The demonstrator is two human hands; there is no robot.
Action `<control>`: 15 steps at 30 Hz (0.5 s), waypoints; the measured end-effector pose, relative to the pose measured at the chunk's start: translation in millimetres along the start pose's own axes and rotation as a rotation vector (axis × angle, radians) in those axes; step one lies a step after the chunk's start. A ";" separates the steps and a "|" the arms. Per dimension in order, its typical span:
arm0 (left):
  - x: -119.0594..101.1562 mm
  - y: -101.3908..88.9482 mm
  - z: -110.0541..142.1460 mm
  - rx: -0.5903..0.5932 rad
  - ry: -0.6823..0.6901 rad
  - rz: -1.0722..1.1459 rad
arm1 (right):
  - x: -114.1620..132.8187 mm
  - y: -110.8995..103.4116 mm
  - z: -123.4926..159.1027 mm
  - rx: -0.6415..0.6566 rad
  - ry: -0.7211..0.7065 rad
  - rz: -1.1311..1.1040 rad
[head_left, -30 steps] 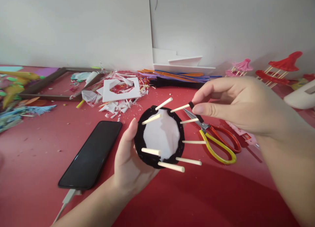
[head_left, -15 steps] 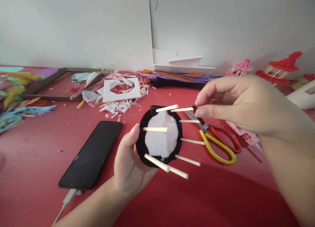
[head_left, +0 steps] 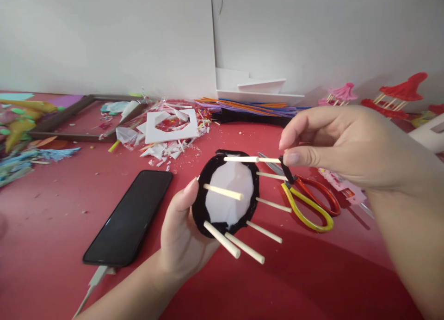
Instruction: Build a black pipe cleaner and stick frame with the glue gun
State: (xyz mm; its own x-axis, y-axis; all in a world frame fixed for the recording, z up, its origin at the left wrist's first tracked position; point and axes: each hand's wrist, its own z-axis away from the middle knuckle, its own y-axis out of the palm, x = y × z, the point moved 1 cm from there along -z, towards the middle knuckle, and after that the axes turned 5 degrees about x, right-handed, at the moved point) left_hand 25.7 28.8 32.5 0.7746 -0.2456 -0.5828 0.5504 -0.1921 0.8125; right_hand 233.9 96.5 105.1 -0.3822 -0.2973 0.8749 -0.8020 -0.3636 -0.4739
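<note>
My left hand (head_left: 183,218) is closed around the edge of a round disc (head_left: 229,190), white in the middle with a fuzzy black rim. Several pale wooden sticks (head_left: 224,191) stand out from the rim toward the right. Thumb and forefinger of my right hand (head_left: 322,144) pinch a short black pipe cleaner (head_left: 288,172) at the tip of an upper stick. The strip's lower end hangs down past the end of the stick below. Behind it, scissors (head_left: 308,200) with one yellow and one red handle lie on the table.
A black phone (head_left: 128,218) with a white cable lies at the left. Farther back are a white cut-out board (head_left: 171,126) among scraps, a brown frame (head_left: 69,137) and a bundle of coloured pipe cleaners (head_left: 249,107). Red and pink umbrella-shaped pieces (head_left: 402,89) stand at the back right.
The disc has turned slightly, so its sticks point a little lower. My right hand has shifted slightly right, and more of the black strip shows below its fingers.
</note>
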 end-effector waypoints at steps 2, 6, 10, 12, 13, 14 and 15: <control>-0.9 -0.4 0.7 0.006 -0.003 0.005 | 0.2 0.0 0.4 0.010 0.005 -0.004; -1.4 -0.5 0.9 -0.004 -0.008 0.008 | 0.2 -0.8 1.1 0.021 0.004 -0.005; 0.6 -1.3 -0.2 -0.041 0.002 -0.001 | -0.6 -1.0 0.7 0.013 -0.008 0.018; 1.2 -2.2 -0.1 -0.060 -0.002 -0.005 | -0.8 -0.8 0.2 0.011 -0.009 0.028; 1.2 -2.8 0.2 -0.068 -0.008 -0.007 | -0.8 -0.7 0.0 0.010 -0.010 0.033; 1.1 -3.5 0.6 -0.075 -0.014 -0.007 | -0.8 -0.5 -0.3 0.011 -0.011 0.038; 0.8 -4.3 1.0 -0.080 -0.022 -0.006 | -0.7 -0.3 -0.4 0.012 -0.012 0.041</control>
State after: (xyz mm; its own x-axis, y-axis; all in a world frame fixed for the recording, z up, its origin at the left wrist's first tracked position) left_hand 23.6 28.5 28.5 0.7644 -0.2659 -0.5874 0.5790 -0.1177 0.8068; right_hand 234.2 97.2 104.7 -0.4093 -0.3225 0.8535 -0.7803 -0.3610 -0.5107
